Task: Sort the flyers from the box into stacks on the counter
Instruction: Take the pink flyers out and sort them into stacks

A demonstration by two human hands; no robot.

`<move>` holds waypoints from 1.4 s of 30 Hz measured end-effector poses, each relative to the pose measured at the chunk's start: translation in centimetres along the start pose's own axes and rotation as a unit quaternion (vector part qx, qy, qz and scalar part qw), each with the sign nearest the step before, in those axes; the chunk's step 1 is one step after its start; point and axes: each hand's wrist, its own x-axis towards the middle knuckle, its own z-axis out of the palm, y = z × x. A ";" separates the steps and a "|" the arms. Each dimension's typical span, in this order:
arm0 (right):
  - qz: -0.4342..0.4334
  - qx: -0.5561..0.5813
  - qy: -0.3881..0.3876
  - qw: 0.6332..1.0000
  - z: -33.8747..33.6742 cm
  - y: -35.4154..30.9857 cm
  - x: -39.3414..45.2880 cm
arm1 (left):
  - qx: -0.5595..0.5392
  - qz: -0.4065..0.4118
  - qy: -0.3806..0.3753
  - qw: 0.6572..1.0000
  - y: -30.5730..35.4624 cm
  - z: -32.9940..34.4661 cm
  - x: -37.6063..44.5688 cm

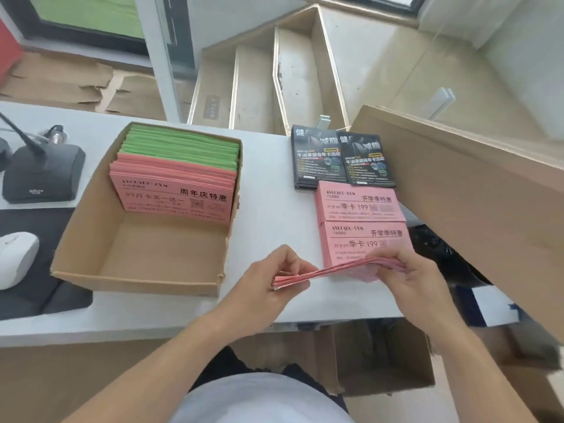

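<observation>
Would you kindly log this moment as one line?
left hand: holds pink flyers | right hand: holds same bundle | box: pink, green remain

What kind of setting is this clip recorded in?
Probably a gym's front desk or reception counter. The pink flyers and those in the box are printed "Avocado Gym" with membership offers, a gooseneck desk microphone and a mouse sit on the white counter, and stairs descend beyond it.

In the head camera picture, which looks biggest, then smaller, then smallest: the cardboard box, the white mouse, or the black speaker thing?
1. cardboard box, by far the largest.
2. black speaker thing.
3. white mouse, though the picture's edge cuts it off, so this is less sure.
</observation>
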 end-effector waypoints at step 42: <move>0.124 -0.118 -0.042 0.984 -2.7 18.9 -4.4 | 0.417 -0.073 0.125 0.897 -9.6 17.2 2.7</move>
